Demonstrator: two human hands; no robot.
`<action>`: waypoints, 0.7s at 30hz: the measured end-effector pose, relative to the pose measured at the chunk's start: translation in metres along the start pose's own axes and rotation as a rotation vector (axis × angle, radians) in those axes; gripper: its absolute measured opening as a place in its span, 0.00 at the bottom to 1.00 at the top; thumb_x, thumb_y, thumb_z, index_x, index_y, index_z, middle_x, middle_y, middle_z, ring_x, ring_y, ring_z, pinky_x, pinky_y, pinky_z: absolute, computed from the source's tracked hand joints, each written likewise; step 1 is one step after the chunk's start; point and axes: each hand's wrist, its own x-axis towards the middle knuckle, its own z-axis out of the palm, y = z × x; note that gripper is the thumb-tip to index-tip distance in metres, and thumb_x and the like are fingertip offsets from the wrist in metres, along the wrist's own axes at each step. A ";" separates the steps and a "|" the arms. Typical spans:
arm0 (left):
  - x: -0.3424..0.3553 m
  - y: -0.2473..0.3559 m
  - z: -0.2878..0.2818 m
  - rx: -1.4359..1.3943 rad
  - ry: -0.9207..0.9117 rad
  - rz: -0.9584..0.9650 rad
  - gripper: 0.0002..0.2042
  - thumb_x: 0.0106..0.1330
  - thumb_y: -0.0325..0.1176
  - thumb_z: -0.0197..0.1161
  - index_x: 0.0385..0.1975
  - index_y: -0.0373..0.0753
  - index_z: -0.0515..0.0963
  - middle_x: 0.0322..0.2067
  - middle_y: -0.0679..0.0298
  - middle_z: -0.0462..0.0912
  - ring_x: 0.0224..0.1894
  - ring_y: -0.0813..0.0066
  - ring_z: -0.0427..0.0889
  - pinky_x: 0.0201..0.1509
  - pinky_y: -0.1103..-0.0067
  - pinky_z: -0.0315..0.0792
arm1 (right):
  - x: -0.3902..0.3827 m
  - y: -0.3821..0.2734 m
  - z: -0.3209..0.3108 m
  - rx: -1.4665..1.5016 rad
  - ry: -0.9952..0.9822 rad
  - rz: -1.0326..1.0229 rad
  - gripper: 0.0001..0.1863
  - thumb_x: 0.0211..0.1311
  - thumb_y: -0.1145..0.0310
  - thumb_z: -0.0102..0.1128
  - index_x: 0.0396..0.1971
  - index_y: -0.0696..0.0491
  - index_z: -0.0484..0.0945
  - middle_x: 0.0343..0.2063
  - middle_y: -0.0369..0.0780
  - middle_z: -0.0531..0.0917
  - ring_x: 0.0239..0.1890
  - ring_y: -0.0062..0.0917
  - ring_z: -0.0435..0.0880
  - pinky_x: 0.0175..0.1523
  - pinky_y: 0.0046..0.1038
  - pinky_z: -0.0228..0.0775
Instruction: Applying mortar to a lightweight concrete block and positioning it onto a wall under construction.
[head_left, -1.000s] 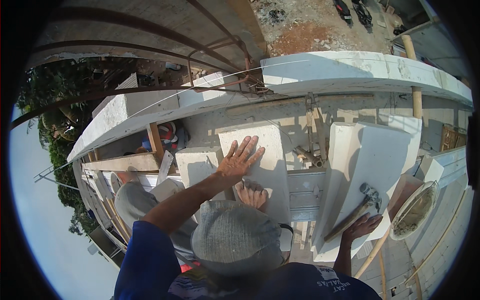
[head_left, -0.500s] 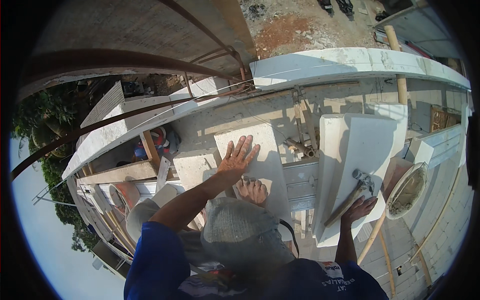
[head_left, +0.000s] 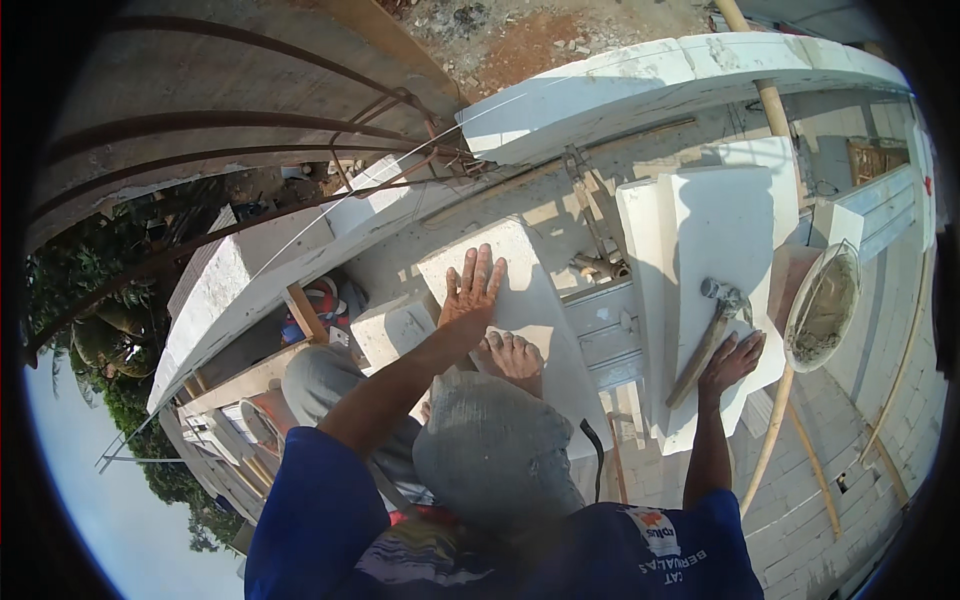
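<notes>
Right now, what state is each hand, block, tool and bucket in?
left hand: open, fingers spread, flat on the white block.
right hand: open, resting on the stacked white blocks.
hammer: lying loose on the stacked blocks, not gripped.
bucket: holds grey mortar.

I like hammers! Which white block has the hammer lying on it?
The big block on the right, by the right hand. The hammer lies on it. The block under the left hand has none.
</notes>
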 end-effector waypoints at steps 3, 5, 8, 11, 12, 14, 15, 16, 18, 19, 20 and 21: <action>0.002 0.002 -0.002 -0.040 -0.027 0.013 0.50 0.53 0.20 0.62 0.71 0.40 0.32 0.71 0.49 0.26 0.74 0.49 0.29 0.72 0.52 0.40 | -0.005 0.005 0.001 -0.014 0.047 -0.026 0.29 0.72 0.57 0.40 0.65 0.62 0.56 0.63 0.55 0.60 0.65 0.49 0.58 0.66 0.49 0.47; 0.005 0.003 0.005 0.093 0.046 0.035 0.51 0.53 0.21 0.63 0.71 0.41 0.32 0.72 0.50 0.26 0.74 0.50 0.30 0.72 0.52 0.41 | 0.005 0.004 0.006 -0.009 0.073 -0.038 0.29 0.72 0.57 0.41 0.64 0.62 0.56 0.63 0.55 0.61 0.65 0.49 0.59 0.66 0.49 0.48; -0.010 -0.012 -0.003 0.052 -0.077 0.054 0.47 0.56 0.19 0.58 0.71 0.42 0.33 0.72 0.51 0.27 0.74 0.52 0.31 0.73 0.54 0.41 | 0.003 -0.022 -0.012 -0.082 -0.007 0.026 0.30 0.72 0.55 0.42 0.62 0.64 0.60 0.61 0.57 0.65 0.63 0.50 0.62 0.65 0.44 0.52; -0.002 0.003 -0.017 0.001 -0.071 0.022 0.45 0.58 0.18 0.54 0.71 0.42 0.33 0.72 0.51 0.26 0.74 0.52 0.31 0.73 0.55 0.41 | 0.000 -0.002 0.001 -0.126 0.091 -0.017 0.29 0.72 0.56 0.44 0.62 0.64 0.61 0.60 0.56 0.66 0.62 0.49 0.64 0.63 0.44 0.55; -0.003 0.004 -0.014 0.037 -0.055 0.014 0.44 0.59 0.18 0.53 0.71 0.42 0.34 0.72 0.51 0.27 0.74 0.51 0.31 0.73 0.55 0.42 | 0.001 -0.003 0.000 -0.121 0.097 -0.012 0.29 0.72 0.56 0.44 0.62 0.64 0.61 0.60 0.56 0.66 0.62 0.49 0.64 0.63 0.44 0.55; -0.001 0.003 -0.011 0.054 -0.042 0.006 0.43 0.59 0.17 0.52 0.71 0.41 0.34 0.72 0.50 0.27 0.74 0.51 0.32 0.73 0.55 0.43 | 0.002 -0.004 0.000 -0.186 0.095 -0.029 0.28 0.71 0.56 0.45 0.61 0.62 0.63 0.60 0.54 0.67 0.62 0.47 0.65 0.62 0.43 0.57; -0.002 0.004 -0.011 0.053 -0.039 0.003 0.43 0.59 0.17 0.52 0.71 0.41 0.34 0.72 0.50 0.27 0.74 0.51 0.32 0.73 0.55 0.43 | 0.003 -0.001 0.001 -0.183 0.097 -0.032 0.28 0.71 0.56 0.45 0.61 0.62 0.63 0.60 0.54 0.67 0.62 0.47 0.65 0.62 0.43 0.57; -0.002 0.004 -0.010 0.059 -0.028 0.011 0.43 0.59 0.17 0.52 0.71 0.41 0.34 0.72 0.50 0.27 0.74 0.51 0.32 0.73 0.55 0.43 | 0.003 0.000 0.004 -0.181 0.123 -0.032 0.27 0.71 0.57 0.46 0.61 0.61 0.63 0.60 0.53 0.67 0.62 0.46 0.65 0.62 0.45 0.57; -0.002 0.004 -0.009 0.064 -0.013 0.014 0.43 0.59 0.17 0.52 0.71 0.41 0.34 0.72 0.50 0.27 0.74 0.51 0.32 0.73 0.55 0.43 | 0.001 0.001 0.006 -0.174 0.152 -0.035 0.27 0.70 0.57 0.46 0.61 0.60 0.63 0.60 0.53 0.66 0.62 0.44 0.65 0.61 0.46 0.57; -0.003 0.005 -0.010 0.058 -0.001 0.024 0.43 0.59 0.17 0.52 0.71 0.41 0.35 0.72 0.50 0.27 0.74 0.51 0.32 0.73 0.54 0.43 | 0.000 0.002 0.005 -0.162 0.160 -0.033 0.27 0.70 0.57 0.46 0.61 0.60 0.63 0.60 0.52 0.66 0.62 0.44 0.65 0.61 0.47 0.57; -0.004 0.005 -0.009 0.052 0.012 0.034 0.43 0.59 0.18 0.52 0.71 0.42 0.35 0.72 0.49 0.27 0.74 0.51 0.32 0.73 0.54 0.43 | -0.001 0.003 0.005 -0.150 0.169 -0.032 0.27 0.70 0.57 0.46 0.61 0.60 0.63 0.60 0.52 0.66 0.62 0.44 0.65 0.61 0.47 0.57; -0.003 0.001 -0.001 0.057 0.021 0.028 0.43 0.59 0.18 0.52 0.71 0.42 0.35 0.72 0.49 0.27 0.74 0.51 0.32 0.73 0.54 0.43 | -0.001 0.001 0.006 -0.141 0.177 -0.031 0.27 0.70 0.57 0.46 0.61 0.60 0.63 0.60 0.52 0.66 0.62 0.44 0.65 0.61 0.47 0.57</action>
